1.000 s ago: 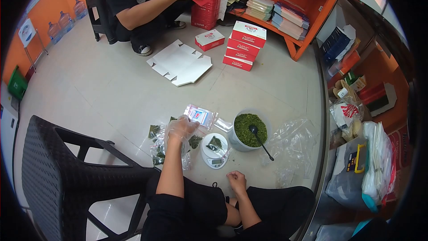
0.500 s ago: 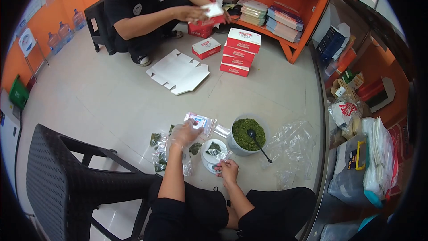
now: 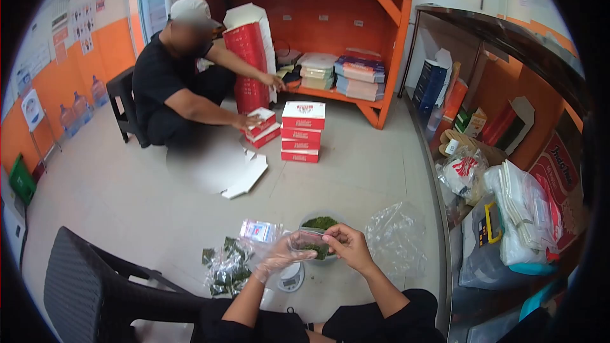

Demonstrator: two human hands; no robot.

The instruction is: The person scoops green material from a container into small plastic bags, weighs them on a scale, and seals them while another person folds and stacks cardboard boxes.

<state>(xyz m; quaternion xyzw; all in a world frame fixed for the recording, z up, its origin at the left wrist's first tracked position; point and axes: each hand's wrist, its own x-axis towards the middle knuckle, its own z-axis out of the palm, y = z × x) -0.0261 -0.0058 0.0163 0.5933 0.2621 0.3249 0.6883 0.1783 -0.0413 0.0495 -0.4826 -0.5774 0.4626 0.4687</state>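
Both hands hold a small clear zip bag (image 3: 312,241) with chopped green leaves in its lower part, raised in front of the white bucket (image 3: 305,219). My left hand (image 3: 286,253), in a clear plastic glove, grips the bag's left side. At the top right edge, my right hand (image 3: 349,248) pinches it, bare. The bucket holds more chopped green leaves and is partly hidden by my hands. Below my left hand stands a white kitchen scale (image 3: 292,279). Several filled bags of green leaves (image 3: 227,270) lie to the left, beside a pack of bags (image 3: 259,230).
A co-worker (image 3: 184,89) crouches beyond, one hand on stacked red-and-white boxes (image 3: 262,127). Another box stack (image 3: 302,130) stands nearby, with flat white cardboard (image 3: 244,174) on the floor. A black stool (image 3: 95,279) is at left, crumpled clear plastic (image 3: 397,238) at right.
The bag has been lifted off the scale, and my left hand has moved from the bag pack to grip it. My view has tilted up. The co-worker's held box now sits on another.
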